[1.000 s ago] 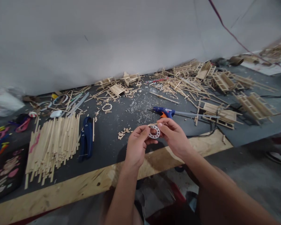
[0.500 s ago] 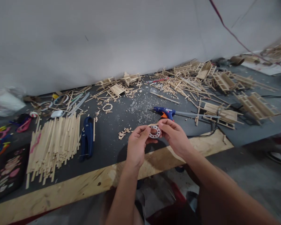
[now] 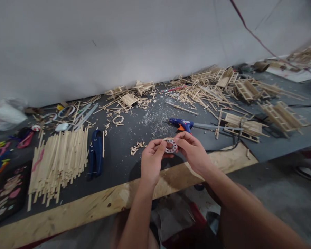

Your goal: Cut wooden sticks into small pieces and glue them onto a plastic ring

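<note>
Head view: our left hand [image 3: 151,160] and right hand [image 3: 194,150] pinch a small holed ring [image 3: 170,145] above the worktop [image 3: 119,155] front edge; we judge light, even rim pressure keeps it flat.

Dark worktop [image 3: 119,155] with sticks [image 3: 59,160], glue gun [image 3: 181,123]

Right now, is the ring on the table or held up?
Held up: left hand and right hand pinch the ring above the table.

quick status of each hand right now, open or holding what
left hand: shut, fingers pinching the left edge of the perforated ring
right hand: shut, fingers pinching the right edge of the same perforated ring
</note>
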`<action>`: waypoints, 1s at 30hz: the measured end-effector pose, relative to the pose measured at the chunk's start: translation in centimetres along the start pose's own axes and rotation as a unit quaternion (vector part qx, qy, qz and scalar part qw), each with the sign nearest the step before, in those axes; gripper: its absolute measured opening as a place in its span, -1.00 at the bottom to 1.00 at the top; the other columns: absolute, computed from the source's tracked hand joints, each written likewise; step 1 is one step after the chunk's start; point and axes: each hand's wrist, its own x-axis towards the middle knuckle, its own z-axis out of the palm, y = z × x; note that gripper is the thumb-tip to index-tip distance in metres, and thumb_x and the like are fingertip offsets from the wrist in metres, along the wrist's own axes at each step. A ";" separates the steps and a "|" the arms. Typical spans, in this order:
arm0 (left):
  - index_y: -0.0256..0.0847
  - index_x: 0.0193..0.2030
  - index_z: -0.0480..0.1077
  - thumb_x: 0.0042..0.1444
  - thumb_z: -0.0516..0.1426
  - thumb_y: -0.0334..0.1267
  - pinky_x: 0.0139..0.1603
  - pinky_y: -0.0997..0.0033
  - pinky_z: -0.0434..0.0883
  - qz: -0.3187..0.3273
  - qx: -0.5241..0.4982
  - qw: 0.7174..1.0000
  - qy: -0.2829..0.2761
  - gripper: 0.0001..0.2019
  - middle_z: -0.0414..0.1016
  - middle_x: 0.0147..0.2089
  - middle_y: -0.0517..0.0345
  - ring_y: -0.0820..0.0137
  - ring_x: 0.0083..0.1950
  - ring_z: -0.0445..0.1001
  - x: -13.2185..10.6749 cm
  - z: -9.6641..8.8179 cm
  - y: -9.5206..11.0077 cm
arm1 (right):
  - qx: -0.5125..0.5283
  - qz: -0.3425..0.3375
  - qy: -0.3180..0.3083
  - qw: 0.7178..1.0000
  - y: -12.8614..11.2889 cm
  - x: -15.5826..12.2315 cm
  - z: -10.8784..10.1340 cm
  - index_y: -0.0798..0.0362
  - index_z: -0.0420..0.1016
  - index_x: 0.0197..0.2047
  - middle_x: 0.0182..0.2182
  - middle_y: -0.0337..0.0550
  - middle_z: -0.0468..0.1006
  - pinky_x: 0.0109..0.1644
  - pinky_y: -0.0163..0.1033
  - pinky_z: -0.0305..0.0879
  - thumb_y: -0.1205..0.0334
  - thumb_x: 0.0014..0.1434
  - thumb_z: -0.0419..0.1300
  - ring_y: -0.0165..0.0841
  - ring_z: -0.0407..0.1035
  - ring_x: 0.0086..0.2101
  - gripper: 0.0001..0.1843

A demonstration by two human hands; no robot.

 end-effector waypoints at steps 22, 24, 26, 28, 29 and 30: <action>-0.22 -0.23 0.44 -0.01 0.19 -0.19 -0.42 0.38 0.51 0.026 0.012 0.999 0.046 -0.79 0.51 -0.30 0.11 0.36 -0.29 0.47 0.0 0.5 -0.2 | -0.196 -0.051 -0.010 0.979 -0.3 0.0 -0.1 0.03 0.47 -0.34 -0.43 -0.23 0.46 -0.29 -0.28 0.22 0.12 0.02 0.21 -0.42 0.30 -0.40 -0.82; -0.22 -0.25 0.44 0.00 0.18 -0.19 -0.43 0.38 0.51 0.028 0.010 0.999 0.044 -0.80 0.50 -0.32 0.12 0.37 -0.30 0.47 0.0 0.5 -0.3 | -0.193 -0.052 -0.012 0.980 -0.3 0.0 -0.1 0.03 0.47 -0.34 -0.45 -0.24 0.46 -0.30 -0.28 0.22 0.12 0.02 0.21 -0.42 0.30 -0.40 -0.83; -0.22 -0.25 0.45 -0.01 0.19 -0.20 -0.42 0.37 0.51 0.030 0.005 0.999 0.045 -0.81 0.50 -0.33 0.13 0.38 -0.31 0.47 0.1 0.4 -0.3 | -0.192 -0.053 -0.014 0.980 -0.3 -0.1 -0.1 0.03 0.47 -0.34 -0.46 -0.24 0.45 -0.31 -0.28 0.21 0.13 0.01 0.22 -0.42 0.29 -0.41 -0.83; -0.22 -0.26 0.45 -0.01 0.19 -0.20 -0.41 0.36 0.51 0.029 0.001 0.998 0.049 -0.81 0.51 -0.34 0.13 0.38 -0.32 0.47 0.1 0.4 -0.3 | -0.195 -0.054 -0.017 0.979 -0.3 -0.1 -0.1 0.03 0.47 -0.34 -0.47 -0.25 0.44 -0.32 -0.28 0.20 0.12 0.01 0.22 -0.42 0.29 -0.43 -0.83; -0.22 -0.26 0.45 -0.02 0.19 -0.20 -0.40 0.36 0.51 0.029 0.000 0.998 0.050 -0.81 0.51 -0.34 0.13 0.38 -0.32 0.48 0.1 0.4 -0.3 | -0.196 -0.052 -0.020 0.979 -0.3 -0.1 -0.1 0.03 0.46 -0.35 -0.47 -0.25 0.44 -0.32 -0.28 0.20 0.12 0.02 0.21 -0.42 0.28 -0.43 -0.83; -0.22 -0.26 0.45 -0.02 0.19 -0.20 -0.40 0.36 0.51 0.028 -0.001 0.998 0.050 -0.81 0.51 -0.34 0.12 0.38 -0.32 0.48 0.1 0.4 -0.3 | -0.195 -0.050 -0.023 0.979 -0.3 -0.1 -0.1 0.03 0.46 -0.34 -0.47 -0.25 0.43 -0.32 -0.28 0.20 0.12 0.02 0.21 -0.42 0.28 -0.43 -0.82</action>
